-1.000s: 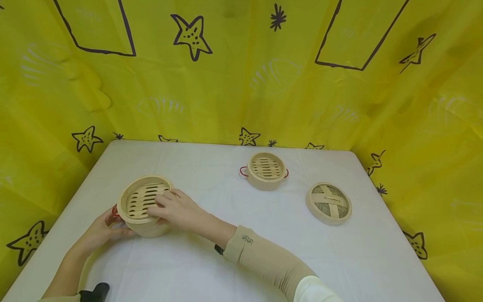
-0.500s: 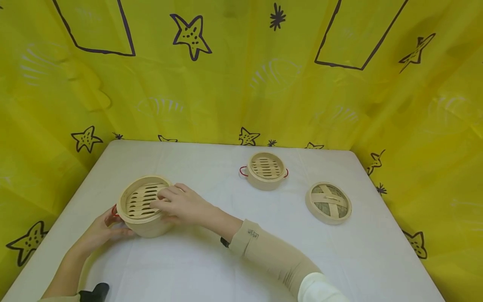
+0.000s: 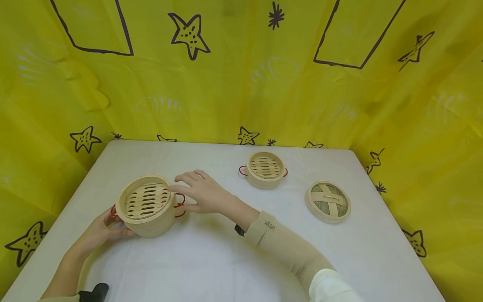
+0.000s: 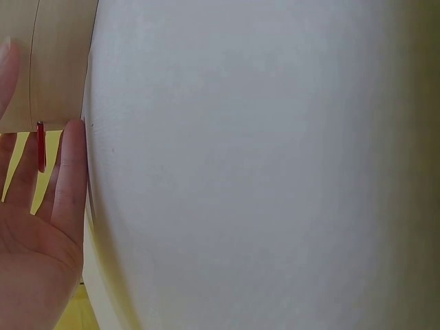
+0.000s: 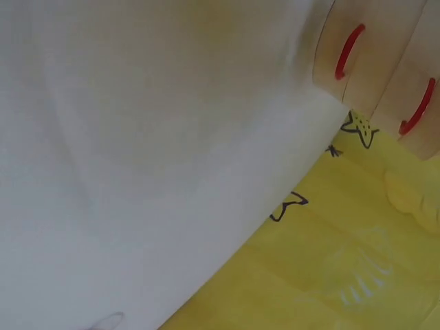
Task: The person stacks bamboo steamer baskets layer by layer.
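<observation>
A two-tier stack of bamboo steamer baskets (image 3: 151, 228), with red handles, stands at the table's left; its slatted upper floor shows. My left hand (image 3: 99, 228) holds the stack's left side, thumb along the front and the other fingers by the left handle. The left wrist view shows that hand (image 4: 41, 240) low against the steamer wall (image 4: 58, 62), its little finger near the tabletop. To the right of the stack, my right hand (image 3: 205, 193) is held with fingers spread and nothing in it, fingertips near the right handles. The right wrist view shows the tiers (image 5: 375, 51) with both right handles.
Another bamboo steamer basket (image 3: 264, 183) with red handles stands at the back, right of centre. Right of it lies a round woven bamboo lid (image 3: 328, 216). A white cloth (image 3: 211, 268) covers the table, and yellow patterned curtains (image 3: 226, 100) close in the back and sides.
My right hand has come off the stack's right rim and moved right, its fingers spreading and the red right handles coming into sight. My left hand and the stack look unmoved.
</observation>
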Demonstrator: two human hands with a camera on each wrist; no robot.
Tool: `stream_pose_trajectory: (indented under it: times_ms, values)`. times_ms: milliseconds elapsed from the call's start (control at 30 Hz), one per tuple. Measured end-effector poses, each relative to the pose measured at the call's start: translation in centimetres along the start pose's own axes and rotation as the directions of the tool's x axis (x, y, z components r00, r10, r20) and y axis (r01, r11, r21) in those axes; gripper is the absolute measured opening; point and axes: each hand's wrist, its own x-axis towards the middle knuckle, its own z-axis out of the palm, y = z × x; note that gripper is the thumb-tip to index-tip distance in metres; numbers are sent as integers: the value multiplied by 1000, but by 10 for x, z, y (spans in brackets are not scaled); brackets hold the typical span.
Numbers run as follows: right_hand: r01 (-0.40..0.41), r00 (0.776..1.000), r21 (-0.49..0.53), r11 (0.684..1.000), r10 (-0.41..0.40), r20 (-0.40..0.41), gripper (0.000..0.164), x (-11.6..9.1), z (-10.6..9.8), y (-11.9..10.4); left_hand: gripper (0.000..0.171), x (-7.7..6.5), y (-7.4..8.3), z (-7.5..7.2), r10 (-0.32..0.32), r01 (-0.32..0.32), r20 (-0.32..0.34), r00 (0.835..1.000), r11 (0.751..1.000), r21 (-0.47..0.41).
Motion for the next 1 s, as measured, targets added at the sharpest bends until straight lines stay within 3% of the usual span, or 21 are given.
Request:
stream_pose_trajectory:
  times_ms: [500,800,1000]
  values:
    - [-202,974,11,979,202,-99,51,-36,14,45,80,0,0,-1,-11,11,1,1000,1000,18]
    - [-298,945,49,953,302,-127,50,-63,25,66,78,-2,1,1,-29,29,2,1000,1000,2]
    - [-367,922,96,925,375,-96,50,-80,31,76,77,-2,1,0,-31,31,3,1000,1000,3]
